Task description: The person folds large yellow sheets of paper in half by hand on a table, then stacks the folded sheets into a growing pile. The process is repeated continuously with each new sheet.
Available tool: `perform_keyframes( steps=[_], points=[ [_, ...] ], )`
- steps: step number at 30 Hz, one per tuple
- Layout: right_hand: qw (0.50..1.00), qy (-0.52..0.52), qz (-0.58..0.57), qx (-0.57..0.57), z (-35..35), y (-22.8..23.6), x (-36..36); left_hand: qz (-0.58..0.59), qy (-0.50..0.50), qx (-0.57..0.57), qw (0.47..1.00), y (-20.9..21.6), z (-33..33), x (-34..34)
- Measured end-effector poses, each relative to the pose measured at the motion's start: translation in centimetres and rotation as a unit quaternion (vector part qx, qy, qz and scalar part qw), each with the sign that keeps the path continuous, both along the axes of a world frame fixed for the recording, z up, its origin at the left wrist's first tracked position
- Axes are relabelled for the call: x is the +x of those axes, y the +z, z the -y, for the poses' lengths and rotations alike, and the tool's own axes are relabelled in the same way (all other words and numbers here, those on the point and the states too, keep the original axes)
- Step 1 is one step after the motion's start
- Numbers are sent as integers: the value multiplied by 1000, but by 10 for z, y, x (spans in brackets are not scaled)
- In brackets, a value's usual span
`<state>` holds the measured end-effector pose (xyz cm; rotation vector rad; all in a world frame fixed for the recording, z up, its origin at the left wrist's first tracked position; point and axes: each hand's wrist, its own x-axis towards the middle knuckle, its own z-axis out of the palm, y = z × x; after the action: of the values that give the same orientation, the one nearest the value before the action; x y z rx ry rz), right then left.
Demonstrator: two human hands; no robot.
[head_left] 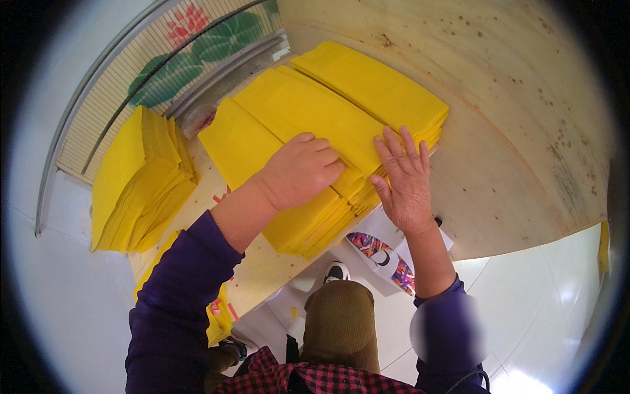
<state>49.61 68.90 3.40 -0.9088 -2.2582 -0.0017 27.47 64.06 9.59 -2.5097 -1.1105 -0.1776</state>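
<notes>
Folded yellow cloths in stacks, centre to upper centre of frame. Left hand curled over their near part, mid-frame; cannot tell whether it pinches fabric. Right hand spread, gripping nothing, fingers over stack edges, right of centre.

Five yellow stacks are counted: three side by side at the centre, namely a left one, a middle one and a right one; one at the left; and one, partly hidden, at the lower left. Their layers cannot be counted. Two hands are seen, left and right; on the latter, four fingers and one thumb are shown. One box and one slatted mat are found.
</notes>
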Motion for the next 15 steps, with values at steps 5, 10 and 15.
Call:
perform_keyframes(
  steps=[5, 10, 15],
  points=[
    [1000, 23, 18, -10, -3, -2, 0, 14, 2, -25, 1000, 5, 3, -2],
    [999, 31, 19, -13, -4, -5, 1, 65, 11, -39, 997, 12, 5, 0],
    [999, 33, 24, -10, -4, -6, 0, 187, -18, 17, 982, 1, -5, 19]
  ],
)
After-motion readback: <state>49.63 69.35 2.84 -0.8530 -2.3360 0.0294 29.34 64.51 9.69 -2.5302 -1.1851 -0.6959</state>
